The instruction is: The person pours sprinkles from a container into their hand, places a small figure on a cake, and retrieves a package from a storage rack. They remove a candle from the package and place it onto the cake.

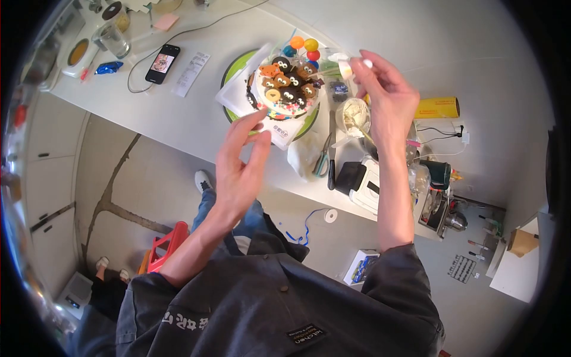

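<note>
A decorated cake with brown bear faces, dark round figures with eyes, and coloured balls stands on white paper over a green round turntable. My left hand is at the cake's near edge, fingers apart and holding nothing. Beyond the cake's right side, my right hand is raised, thumb and fingers pinched around a small white piece. A pale tag-like bit shows beside those fingertips. Below that hand sits a clear cup of white cream with a utensil in it.
A phone lit with a picture and a paper slip lie left of the cake. Scissors, a black case and a white container are at the right near edge. A yellow cylinder lies farther right. A red stool stands below.
</note>
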